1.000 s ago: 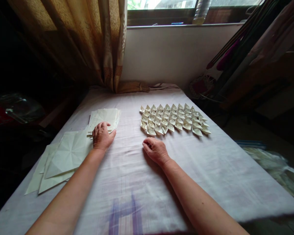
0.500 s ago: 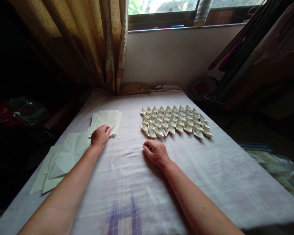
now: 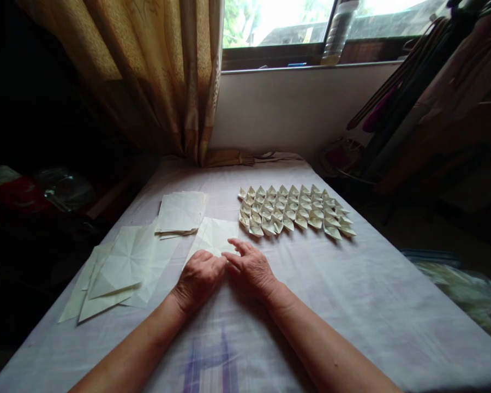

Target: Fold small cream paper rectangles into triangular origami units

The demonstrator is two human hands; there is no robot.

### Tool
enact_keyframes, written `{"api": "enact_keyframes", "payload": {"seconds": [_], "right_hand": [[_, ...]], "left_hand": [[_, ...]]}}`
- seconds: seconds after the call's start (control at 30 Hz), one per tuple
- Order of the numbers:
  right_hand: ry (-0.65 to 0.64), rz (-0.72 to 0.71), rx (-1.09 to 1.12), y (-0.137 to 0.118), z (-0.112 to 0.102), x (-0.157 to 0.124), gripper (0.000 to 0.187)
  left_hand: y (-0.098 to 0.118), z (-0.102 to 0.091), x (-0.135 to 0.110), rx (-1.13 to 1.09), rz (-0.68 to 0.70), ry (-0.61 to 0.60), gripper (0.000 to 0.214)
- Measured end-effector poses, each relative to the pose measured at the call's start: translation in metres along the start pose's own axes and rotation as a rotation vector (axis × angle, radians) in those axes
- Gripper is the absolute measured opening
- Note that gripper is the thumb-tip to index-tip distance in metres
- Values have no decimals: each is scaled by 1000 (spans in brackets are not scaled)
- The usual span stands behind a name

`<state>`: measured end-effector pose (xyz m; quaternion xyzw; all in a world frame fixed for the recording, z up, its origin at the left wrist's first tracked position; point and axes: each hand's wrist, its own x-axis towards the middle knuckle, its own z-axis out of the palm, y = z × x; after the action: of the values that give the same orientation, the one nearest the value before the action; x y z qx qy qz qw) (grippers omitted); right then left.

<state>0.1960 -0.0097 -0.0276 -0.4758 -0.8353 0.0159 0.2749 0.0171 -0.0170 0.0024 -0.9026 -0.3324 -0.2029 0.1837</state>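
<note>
A single cream paper sheet (image 3: 213, 236) lies on the white cloth (image 3: 352, 295) in the middle of the table. My left hand (image 3: 198, 278) has its fingers curled onto the sheet's near edge. Beside it, my right hand (image 3: 249, 266) touches the same edge with its fingers stretched out. To the left behind them is a stack of cream sheets (image 3: 180, 213). Behind to the right, several small folded paper pieces (image 3: 292, 210) stand in tight rows.
Larger creased sheets (image 3: 123, 267) lie overlapped at the table's left edge. A curtain (image 3: 175, 82) hangs at the back left below a window with a bottle (image 3: 337, 30) on its sill. Dark clutter borders both sides, and a plastic bag (image 3: 462, 289) lies right.
My left hand has drawn one sheet off the stack to the middle of the table. My right hand shifted left to meet it and opened its fingers onto the sheet. The view tilted up.
</note>
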Motion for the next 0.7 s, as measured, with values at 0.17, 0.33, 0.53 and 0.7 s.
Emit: {"api": "enact_keyframes", "payload": {"seconds": [0.17,0.33,0.53,0.7], "right_hand": [[-73,-126,78,3,-3,-5,10],[-13,-161,292,14,-13,-22,17],[-49,-127,402,18,-29,-39,18],[-166,108,344,10,-52,-51,27]], "left_hand": [[-3,-1,-23,-155,-69,-57,40],[-35,-4,-51,-257,-121,-263,66],[-36,-9,-51,-458,-119,-417,45],[-3,-34,-37,-575,-201,-387,44]]}}
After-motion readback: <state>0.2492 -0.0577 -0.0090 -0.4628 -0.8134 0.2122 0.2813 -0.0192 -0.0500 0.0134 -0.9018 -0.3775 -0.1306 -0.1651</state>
